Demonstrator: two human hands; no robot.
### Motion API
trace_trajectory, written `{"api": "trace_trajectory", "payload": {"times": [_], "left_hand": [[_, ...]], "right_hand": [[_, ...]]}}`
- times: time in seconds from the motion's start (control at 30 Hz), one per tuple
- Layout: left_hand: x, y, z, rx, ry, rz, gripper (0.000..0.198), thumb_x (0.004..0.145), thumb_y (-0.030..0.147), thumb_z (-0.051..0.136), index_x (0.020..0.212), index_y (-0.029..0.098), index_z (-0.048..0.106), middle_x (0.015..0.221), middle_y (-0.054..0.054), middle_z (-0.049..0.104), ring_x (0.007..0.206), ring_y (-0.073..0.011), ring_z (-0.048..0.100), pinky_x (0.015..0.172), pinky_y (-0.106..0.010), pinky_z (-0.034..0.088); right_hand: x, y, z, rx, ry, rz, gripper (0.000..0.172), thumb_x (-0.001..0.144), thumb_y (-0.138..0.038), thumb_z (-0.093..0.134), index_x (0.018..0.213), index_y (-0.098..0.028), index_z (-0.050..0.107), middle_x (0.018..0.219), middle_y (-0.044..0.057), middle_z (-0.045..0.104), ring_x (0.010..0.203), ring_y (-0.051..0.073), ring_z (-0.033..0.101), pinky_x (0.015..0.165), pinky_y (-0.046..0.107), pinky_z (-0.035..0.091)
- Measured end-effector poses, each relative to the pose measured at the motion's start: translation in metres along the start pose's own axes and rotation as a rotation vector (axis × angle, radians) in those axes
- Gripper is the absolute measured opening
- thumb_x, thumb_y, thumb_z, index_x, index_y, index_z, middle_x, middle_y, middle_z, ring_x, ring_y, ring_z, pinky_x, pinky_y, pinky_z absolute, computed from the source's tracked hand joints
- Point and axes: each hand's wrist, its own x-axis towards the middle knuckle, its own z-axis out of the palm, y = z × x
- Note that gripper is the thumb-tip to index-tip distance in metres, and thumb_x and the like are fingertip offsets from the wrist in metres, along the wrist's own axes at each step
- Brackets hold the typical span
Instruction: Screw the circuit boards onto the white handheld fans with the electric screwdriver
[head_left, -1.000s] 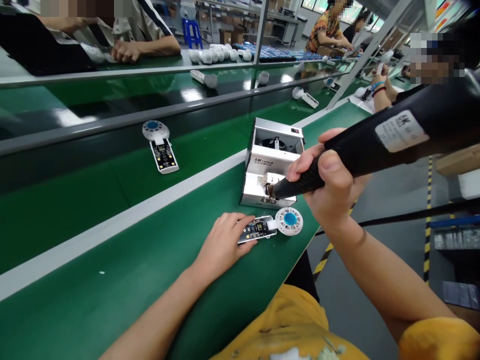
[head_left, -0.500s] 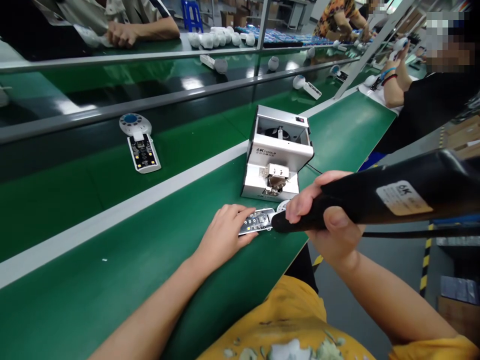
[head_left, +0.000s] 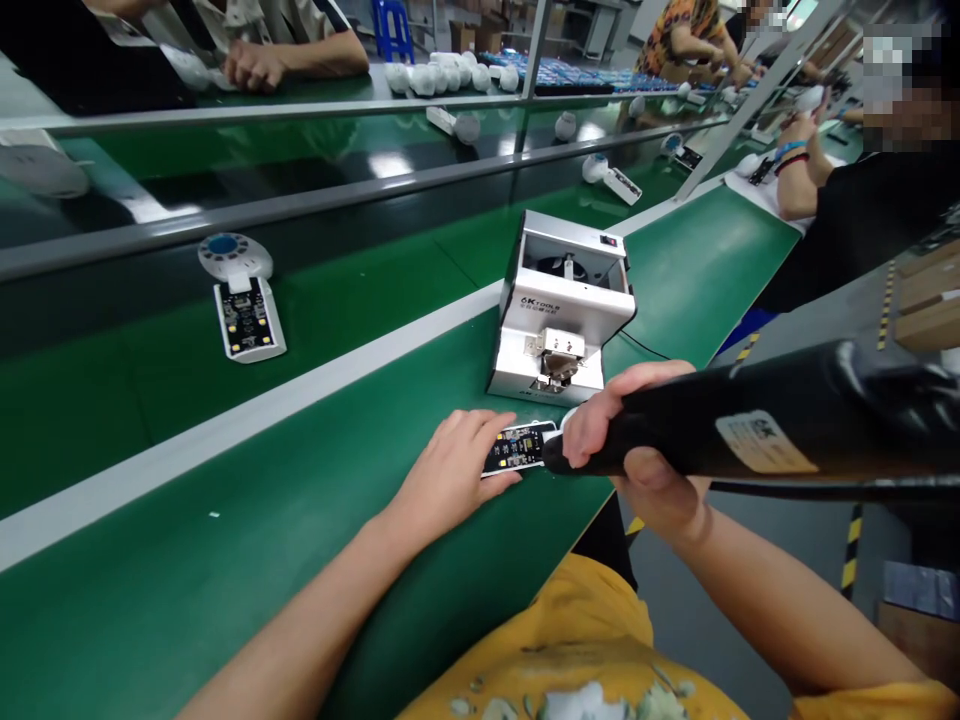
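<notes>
My left hand grips the end of a white device with a bare circuit board on the green bench. Its fingers and thumb close round the two long edges. In my right hand is a black electric screwdriver, held almost level with its nose over the device's neck. The device's round head is mostly hidden behind my right fingers and the tool. Just beyond both hands stands a silver screw feeder.
A similar device lies on the green conveyor at left, its board facing up. Further devices ride farther along. A worker in black sits at right, another person across the line. A metal post rises from the far rail.
The conveyor devices at left have shifted left, and more of a white one shows at the far left edge. The screwdriver's rear end has dropped slightly. My left hand keeps its hold.
</notes>
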Motion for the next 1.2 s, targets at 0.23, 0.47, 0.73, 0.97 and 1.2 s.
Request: {"api": "trace_trajectory", "payload": {"times": [0.23, 0.47, 0.73, 0.97, 1.2], "left_hand": [[-0.009, -0.017, -0.015, -0.028, -0.080, -0.083, 0.042, 0.086, 0.033, 0.075, 0.122, 0.019, 0.059, 0.114, -0.008, 0.064, 0.106, -0.0282, 0.056, 0.092, -0.042, 0.048], [-0.003, -0.005, 0.003, 0.001, -0.013, -0.090, 0.046, 0.087, 0.034, 0.075, 0.128, 0.020, 0.059, 0.116, -0.009, 0.064, 0.105, -0.0292, 0.056, 0.091, -0.044, 0.045], [-0.001, -0.004, 0.001, 0.000, -0.020, -0.114, 0.047, 0.083, 0.034, 0.081, 0.123, 0.021, 0.060, 0.111, -0.007, 0.063, 0.103, -0.0290, 0.055, 0.089, -0.043, 0.045], [-0.001, -0.002, 0.003, 0.019, 0.009, -0.089, 0.046, 0.083, 0.038, 0.080, 0.118, 0.017, 0.060, 0.105, -0.008, 0.062, 0.100, -0.0293, 0.056, 0.087, -0.044, 0.046], [0.000, -0.004, 0.005, 0.038, -0.011, -0.101, 0.045, 0.083, 0.043, 0.079, 0.116, 0.018, 0.059, 0.113, -0.010, 0.063, 0.101, -0.0299, 0.057, 0.087, -0.045, 0.046]], "right_hand": [[0.054, -0.032, 0.006, 0.096, 0.224, -0.314, 0.026, 0.078, -0.037, 0.077, 0.098, -0.025, 0.066, 0.064, -0.004, 0.063, 0.046, 0.016, 0.058, 0.045, 0.034, 0.048], [0.071, -0.017, 0.013, 0.067, 0.303, -0.260, 0.026, 0.079, -0.040, 0.078, 0.094, -0.026, 0.063, 0.061, -0.005, 0.060, 0.046, 0.017, 0.056, 0.049, 0.037, 0.049], [0.039, -0.013, 0.024, 0.173, 0.017, -0.095, 0.032, 0.087, -0.042, 0.073, 0.111, -0.027, 0.058, 0.069, -0.005, 0.064, 0.052, 0.017, 0.059, 0.054, 0.036, 0.050], [0.034, 0.019, 0.043, 0.233, 0.009, -0.111, 0.030, 0.091, -0.040, 0.069, 0.115, -0.027, 0.058, 0.072, -0.004, 0.065, 0.056, 0.015, 0.061, 0.056, 0.033, 0.053], [0.046, 0.021, 0.056, 0.160, 0.092, -0.051, 0.031, 0.080, -0.045, 0.079, 0.096, -0.024, 0.064, 0.064, -0.004, 0.065, 0.057, 0.017, 0.064, 0.061, 0.036, 0.057]]}}
